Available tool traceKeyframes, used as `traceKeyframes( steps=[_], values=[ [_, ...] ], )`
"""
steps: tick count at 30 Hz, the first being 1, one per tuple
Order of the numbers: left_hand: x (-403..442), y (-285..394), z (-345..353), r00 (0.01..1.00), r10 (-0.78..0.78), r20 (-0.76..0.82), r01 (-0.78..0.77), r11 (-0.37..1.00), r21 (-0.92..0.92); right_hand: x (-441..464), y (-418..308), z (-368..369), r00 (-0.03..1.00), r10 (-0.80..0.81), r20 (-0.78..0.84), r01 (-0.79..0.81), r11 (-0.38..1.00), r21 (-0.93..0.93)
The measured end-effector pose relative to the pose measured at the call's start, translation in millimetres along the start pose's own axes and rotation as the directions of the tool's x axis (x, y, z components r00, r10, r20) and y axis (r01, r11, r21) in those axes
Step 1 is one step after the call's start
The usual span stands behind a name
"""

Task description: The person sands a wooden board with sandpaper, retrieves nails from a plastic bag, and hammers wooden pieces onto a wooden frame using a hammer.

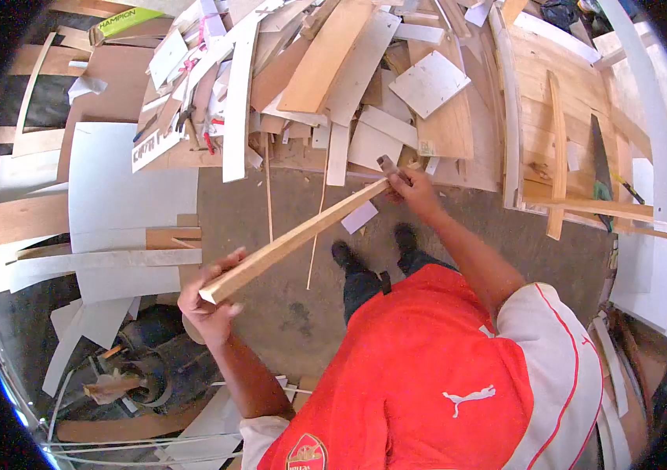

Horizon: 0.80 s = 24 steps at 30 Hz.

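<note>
A long, squared wooden bar (302,235) is held slantwise in front of my body, above the floor. My left hand (212,301) is closed round its near left end, thumb and fingers on either side of the wood. At the upper right end, my right hand (410,188) grips the bar, its fingers wrapped near a small grey-brown piece (386,163) that I cannot make out clearly. Beyond the bar, a heap of wooden offcuts (326,63) covers a bench.
White boards (122,188) lie at the left. At the right stands a wooden frame (557,149) with a handsaw (601,168) on it. Thin strips (317,227) lean from the bench to the floor. Dark rolled material (157,364) lies at the lower left.
</note>
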<state>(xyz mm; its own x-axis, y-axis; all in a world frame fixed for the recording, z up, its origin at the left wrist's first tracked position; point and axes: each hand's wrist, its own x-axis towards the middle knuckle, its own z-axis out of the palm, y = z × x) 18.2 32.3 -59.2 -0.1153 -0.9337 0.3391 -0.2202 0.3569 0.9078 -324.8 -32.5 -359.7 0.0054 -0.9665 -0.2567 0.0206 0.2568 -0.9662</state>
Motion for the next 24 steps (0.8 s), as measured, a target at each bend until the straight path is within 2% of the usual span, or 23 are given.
traceKeyframes(
  steps=[2, 5, 6, 8, 9, 10, 12, 13, 15, 17, 20, 23, 24],
  values=[
    [6.4, -10.3, 8.3, 0.978, 0.176, -0.114, -0.163, 0.98, 0.114, 3.9, 20.9, 8.0, 0.995, -0.068, -0.076, 0.069, 0.997, 0.015],
    [3.9, -8.5, 20.6, 0.895, 0.243, -0.375, -0.063, 0.899, 0.433, -7.0, -18.2, 10.1, 0.997, 0.073, -0.041, -0.072, 0.997, 0.021],
    [9.7, -4.9, 33.2, 0.832, 0.282, -0.478, -0.064, 0.905, 0.422, -7.4, -17.2, 9.2, 0.997, 0.054, -0.054, -0.057, 0.997, -0.051],
    [11.0, -6.2, 35.1, 0.835, 0.39, -0.388, 0.02, 0.684, 0.729, -7.5, -13.4, 5.5, 0.997, 0.015, -0.069, -0.029, 0.98, -0.197],
    [12.0, -7.0, 36.2, 0.84, 0.43, -0.331, 0.061, 0.531, 0.845, -7.4, -9.8, 6.0, 0.986, -0.066, -0.152, 0.038, 0.982, -0.183],
    [19.9, -4.4, 47.5, 0.788, 0.414, -0.455, 0.064, 0.681, 0.729, -6.9, -3.8, 7.0, 0.961, -0.144, -0.236, 0.104, 0.979, -0.175],
    [25.7, -10.2, 51.9, 0.742, 0.467, -0.481, -0.054, 0.757, 0.651, -7.0, 4.3, 4.1, 0.944, -0.175, -0.278, 0.12, 0.972, -0.204],
    [27.9, -14.0, 54.9, 0.716, 0.489, -0.498, -0.117, 0.788, 0.604, -5.4, 6.3, -2.7, 0.962, -0.132, -0.24, 0.073, 0.968, -0.24],
    [31.5, -20.0, 56.0, 0.669, 0.534, -0.517, -0.189, 0.795, 0.577, -16.6, 6.0, -3.2, 0.979, -0.121, -0.165, 0.073, 0.959, -0.274],
    [37.5, -27.7, 54.3, 0.627, 0.57, -0.531, -0.269, 0.798, 0.539, -41.4, -40.0, 23.6, 0.975, -0.206, -0.085, 0.178, 0.949, -0.261],
    [39.5, -32.1, 54.7, 0.603, 0.588, -0.539, -0.346, 0.801, 0.488, -52.8, -51.6, 32.0, 0.948, -0.311, -0.069, 0.312, 0.95, -0.005],
    [37.9, -31.0, 55.2, 0.6, 0.604, -0.525, -0.358, 0.789, 0.499, -11.6, 30.3, -11.0, 0.957, -0.132, -0.26, 0.087, 0.98, -0.177],
    [36.9, -33.3, 51.1, 0.613, 0.609, -0.503, -0.364, 0.783, 0.504, -5.2, 44.7, -22.3, 0.963, -0.041, -0.267, 0.001, 0.989, -0.15]
  ],
)
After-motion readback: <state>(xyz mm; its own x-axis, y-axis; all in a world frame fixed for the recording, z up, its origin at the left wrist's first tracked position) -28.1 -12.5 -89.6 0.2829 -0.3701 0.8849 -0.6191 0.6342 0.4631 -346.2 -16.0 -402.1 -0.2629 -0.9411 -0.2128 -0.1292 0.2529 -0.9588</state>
